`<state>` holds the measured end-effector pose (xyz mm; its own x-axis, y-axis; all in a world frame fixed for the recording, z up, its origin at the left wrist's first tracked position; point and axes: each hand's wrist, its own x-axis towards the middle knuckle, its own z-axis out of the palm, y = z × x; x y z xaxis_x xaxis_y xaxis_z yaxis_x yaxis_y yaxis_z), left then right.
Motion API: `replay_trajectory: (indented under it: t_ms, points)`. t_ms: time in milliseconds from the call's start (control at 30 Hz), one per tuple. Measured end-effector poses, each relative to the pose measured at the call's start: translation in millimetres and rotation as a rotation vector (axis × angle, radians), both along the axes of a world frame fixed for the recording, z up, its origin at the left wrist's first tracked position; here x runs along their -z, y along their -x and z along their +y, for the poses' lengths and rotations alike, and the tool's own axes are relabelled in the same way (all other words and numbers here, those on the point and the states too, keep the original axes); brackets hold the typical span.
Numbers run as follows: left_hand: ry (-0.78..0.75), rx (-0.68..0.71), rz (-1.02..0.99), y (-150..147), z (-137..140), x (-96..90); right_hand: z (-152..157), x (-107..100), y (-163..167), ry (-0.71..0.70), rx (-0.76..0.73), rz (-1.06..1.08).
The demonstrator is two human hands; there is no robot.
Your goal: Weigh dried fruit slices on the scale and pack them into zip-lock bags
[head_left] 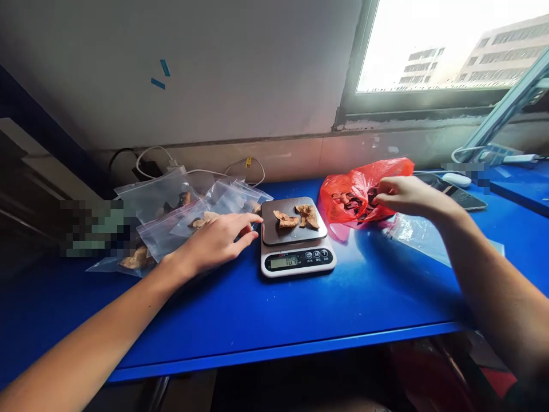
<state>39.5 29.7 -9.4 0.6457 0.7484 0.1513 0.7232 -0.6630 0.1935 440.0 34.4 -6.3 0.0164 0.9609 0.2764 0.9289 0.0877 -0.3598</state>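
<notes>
A white kitchen scale [268, 264] with a steel plate stands on the blue table. Two brown, curled dried slices [286, 220] lie on its plate, and the lit display shows digits like 104. My left hand [218, 239] is beside the scale's left edge, fingers stretched out and holding nothing; its index fingertip is at the plate's edge. To the right of the scale, a red plastic bag [386, 171] lies open with dark dried pieces [349, 203] inside. My right hand [401, 194] reaches into the bag's mouth with fingers pinched together; what they grip is hidden.
Clear zip bags [150, 200], some with dried slices, are piled on the left. A flat clear bag [422, 234] lies beneath my right forearm. Behind it are a dark phone-like slab [461, 194] and a white mouse [457, 180]. White cables [206, 171] run along the wall.
</notes>
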Motion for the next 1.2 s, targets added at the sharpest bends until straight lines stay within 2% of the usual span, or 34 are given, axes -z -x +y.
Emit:
replay_trajectory:
  t_ms: [67,167,267,367,433,467,500,567,633,733,867,1100,1200]
  points:
    - [0.028,0.026,0.019,0,-1,-0.4,7,7,3,0.043,-0.018,-0.041]
    - [0.038,0.058,0.045,-2,-4,-1.0,17,12,3,-0.133,-0.058,0.007]
    - [-0.003,0.017,0.062,-2,-5,-2.7,14,2,-1,-0.304,-0.091,0.086]
    - [-0.069,-0.129,0.065,3,-3,-5.0,-7,-8,-16,-0.411,0.066,0.173]
    - [-0.041,-0.165,0.064,7,-1,-6.0,-26,-1,-34,-0.446,0.224,0.215]
    - [-0.009,-0.147,0.069,9,0,-6.0,-35,7,-44,-0.43,0.234,0.177]
    - [0.018,-0.121,0.079,10,1,-5.6,-43,17,-56,-0.366,0.14,0.102]
    - [0.035,-0.081,0.117,11,3,-3.5,-53,39,-79,-0.263,-0.206,-0.046]
    - [0.009,-0.071,0.158,10,4,0.2,-56,55,-96,-0.207,-0.438,-0.154]
    - [-0.034,-0.066,0.205,8,6,5.7,-48,62,-107,-0.177,-0.587,-0.254]
    - [-0.037,-0.055,0.248,6,7,7.9,-30,61,-100,-0.169,-0.635,-0.248]
    - [-0.041,-0.034,0.286,6,6,6.0,-39,68,-79,-0.146,-0.415,-0.286]
    - [-0.024,-0.04,0.3,5,5,4.9,-42,65,-77,-0.111,-0.419,-0.251]
